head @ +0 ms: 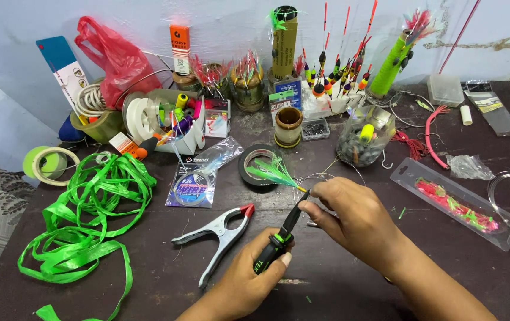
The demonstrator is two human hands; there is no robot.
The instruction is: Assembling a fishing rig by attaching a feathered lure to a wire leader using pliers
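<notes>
My left hand (249,279) grips the black and green handles of slim pliers (282,235), whose tip meets the base of a green feathered fishing lure (276,174). My right hand (350,217) pinches the thin wire (326,176) attached to that lure, right beside the plier tip. The lure's feathers lie over a roll of black tape (258,166). A metal spring clamp with red tips (219,232) rests on the dark table (148,279) just left of my left hand.
A tangle of green ribbon (88,214) fills the left side. A clear tray of pink and green lures (454,202) lies right. A wire packet (192,187), a jar of weights (365,139), floats (332,77), spools and a red bag (115,59) crowd the back.
</notes>
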